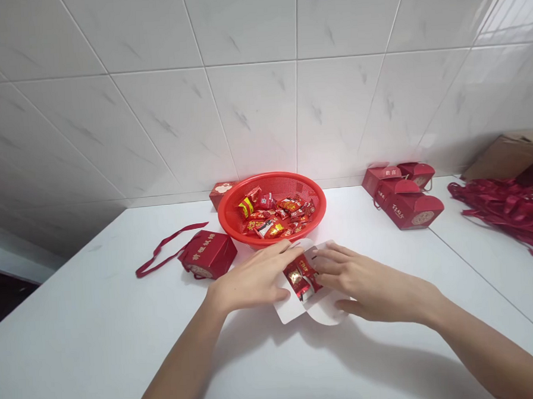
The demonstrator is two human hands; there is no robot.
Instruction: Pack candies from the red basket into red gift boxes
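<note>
**Open white box holding shiny red sweets sits between two hands**

The open box [290,307] sits on the desk [99,333], just in front of a red basket. The faces that show are plain white, and its flaps fold outward; the near one has a rounded edge, the one on the near left is squarer. A small dark slot or line marks the far right flap. Inside lie wrapped sweets [296,276], glossy red with gold print and patches of silvery shine.

The left hand [259,277] lies over the box's left side, its fingers stretched toward the far edge and its thumb on the left flap. The right hand [364,283] reaches in from the other side, fingers slightly parted and bent over the right flap, thumb by the rounded one. Both touch the box; whether either pinches the card cannot be told.

The basket [305,190] has mesh walls and holds more sweets in red, yellow and white wrappers. To its left lies a closed red box [213,254] with gold lettering, a dark red ribbon [156,259] trailing from it. Farther right stand several red boxes [416,210] with rounded flaps, near a heap of ribbons [510,207].
</note>
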